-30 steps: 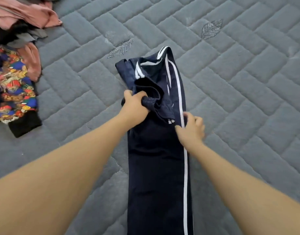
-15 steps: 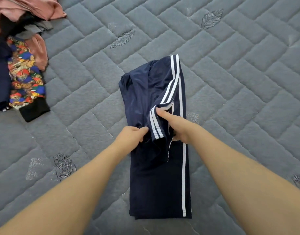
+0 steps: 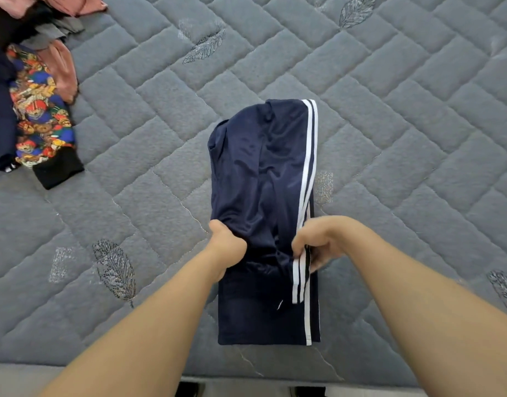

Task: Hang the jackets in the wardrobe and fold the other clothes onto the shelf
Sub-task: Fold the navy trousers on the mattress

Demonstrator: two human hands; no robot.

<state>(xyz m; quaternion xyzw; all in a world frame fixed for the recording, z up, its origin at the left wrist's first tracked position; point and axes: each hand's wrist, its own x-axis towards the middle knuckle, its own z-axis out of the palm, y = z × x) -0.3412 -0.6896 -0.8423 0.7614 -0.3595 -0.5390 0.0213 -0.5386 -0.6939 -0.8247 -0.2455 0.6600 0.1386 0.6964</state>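
The left hand (image 3: pixel 228 247) and right hand (image 3: pixel 318 245) are each closed on a corner of the folded-over edge of the navy track pants (image 3: pixel 260 173), the right pinching the white side stripes. Half a second ago that edge sat nearer the pants' far end; it has since been drawn toward the near hem, so the fold looks nearly laid. The pants lie mid-mattress (image 3: pixel 418 138), with the unsorted clothes pile (image 3: pixel 37 104) well to their left.

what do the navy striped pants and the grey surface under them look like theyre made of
Navy striped pants: likely a smooth synthetic knit, judging by the soft sheen and limp drape. Grey surface: quilted, slightly fuzzy matte fabric, probably a mattress top, with stitched padded blocks and leaf motifs.
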